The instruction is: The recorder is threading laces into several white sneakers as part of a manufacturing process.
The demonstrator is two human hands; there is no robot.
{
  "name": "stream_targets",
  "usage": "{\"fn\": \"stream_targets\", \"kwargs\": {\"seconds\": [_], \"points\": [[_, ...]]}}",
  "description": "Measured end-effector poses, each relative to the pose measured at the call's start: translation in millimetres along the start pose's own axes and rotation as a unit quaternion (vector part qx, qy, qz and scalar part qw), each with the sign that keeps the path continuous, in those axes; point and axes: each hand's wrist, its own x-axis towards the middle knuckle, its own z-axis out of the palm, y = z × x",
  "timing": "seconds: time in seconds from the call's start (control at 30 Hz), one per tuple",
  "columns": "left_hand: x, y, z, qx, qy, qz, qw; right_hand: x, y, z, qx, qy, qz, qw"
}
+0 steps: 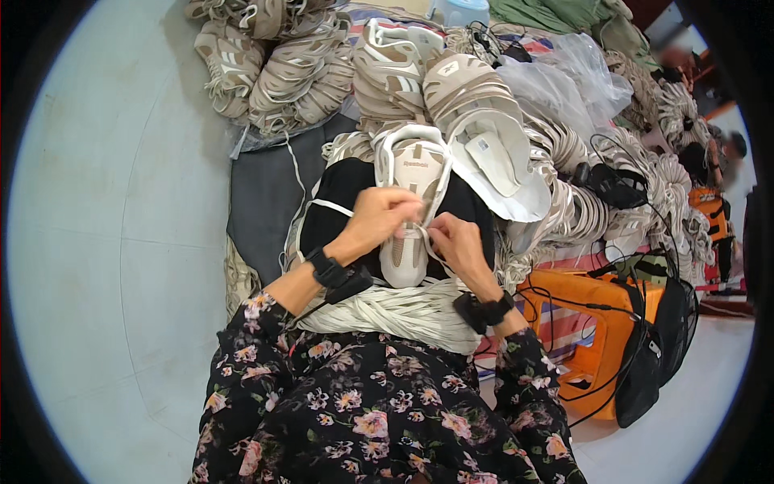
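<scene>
A beige and white shoe upper (405,264) lies toe toward me on black cloth (339,187) over my lap. My left hand (379,216) is bent over its lacing area from the left, fingers drawn together; the fingertips are slightly blurred and what they pinch cannot be made out. At the right side of the lacing, my right hand (459,246) pinches a white shoelace (426,239) between thumb and fingers. A thick bundle of off-white shoelaces (395,316) lies across my lap, just below the shoe's toe.
Stacked shoe uppers (298,73) stand at the far left, with another nested stack (472,93) beyond the shoe. More bundled uppers run along the right, near a clear plastic bag (564,81). An orange stool (556,282) with a black bag (653,355) and cables stands at right.
</scene>
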Motion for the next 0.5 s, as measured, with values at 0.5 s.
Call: {"fn": "stream_targets", "kwargs": {"seconds": [0.5], "points": [[-30, -41, -18, 0.181, 0.011, -0.042, 0.983, 32, -29, 13, -0.161, -0.077, -0.17, 0.969]]}}
